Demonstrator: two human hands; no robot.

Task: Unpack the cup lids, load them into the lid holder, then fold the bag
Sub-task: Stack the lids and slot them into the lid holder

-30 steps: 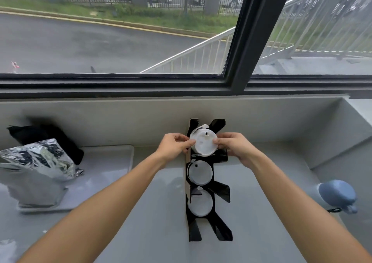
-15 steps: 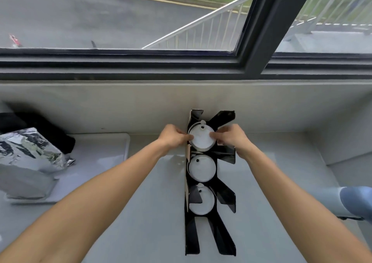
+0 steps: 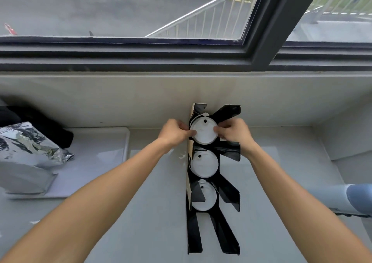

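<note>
You're facing the big dark-framed window (image 3: 141, 53), and below it runs the pale grey counter (image 3: 153, 212) where everything sits. Off to your left on that counter lies a white tray (image 3: 96, 158), and on it rests the crumpled silver foil bag (image 3: 26, 158) with something black (image 3: 46, 126) behind it (too dark to make out what). At the right edge a blue-and-white object (image 3: 356, 200) pokes into view, cut off by the frame.

Dead centre, the black lid holder (image 3: 229, 198) stands along the counter with its far end against the wall, slanted fins on its right side. Three white cup lids show in it: the nearest lid (image 3: 205, 198) partly behind a fin, the middle lid (image 3: 204, 165) above it, and the far lid (image 3: 203, 131) at the top slot.

That far lid is where you're working. Your left hand (image 3: 174, 133) pinches its left rim with curled fingers, and your right hand (image 3: 234, 133) pinches the right rim the same way, so both are grasping that one lid as it sits in the holder's top bay.
</note>
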